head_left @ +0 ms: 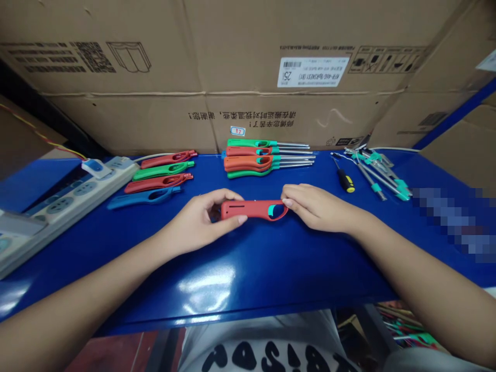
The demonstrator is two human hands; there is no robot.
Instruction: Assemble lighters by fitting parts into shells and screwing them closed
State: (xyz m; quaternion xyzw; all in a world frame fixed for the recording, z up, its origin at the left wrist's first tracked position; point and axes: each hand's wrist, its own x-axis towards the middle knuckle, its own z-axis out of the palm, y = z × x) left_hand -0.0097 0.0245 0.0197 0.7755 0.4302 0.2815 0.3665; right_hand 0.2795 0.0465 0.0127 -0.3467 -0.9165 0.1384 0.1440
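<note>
Between my two hands is a red lighter body (253, 209) with a teal trigger in its loop, held level just over the blue table. My left hand (205, 217) grips its broad end, thumb along the near side. My right hand (312, 206) pinches the looped front end, with the fingertips closed over it. No metal tube shows at that end; my right fingers cover the tip. Behind my hands lies a stack of long-nosed lighters (250, 163) in green, red and orange, with metal tubes pointing right.
Left lie several lighter casings (158, 181) beside a white power strip (77, 194). On the right are a black and yellow screwdriver (346, 181) and a heap of metal tubes with teal parts (382, 173). A cardboard wall (248, 67) closes off the back of the blue table (294, 274).
</note>
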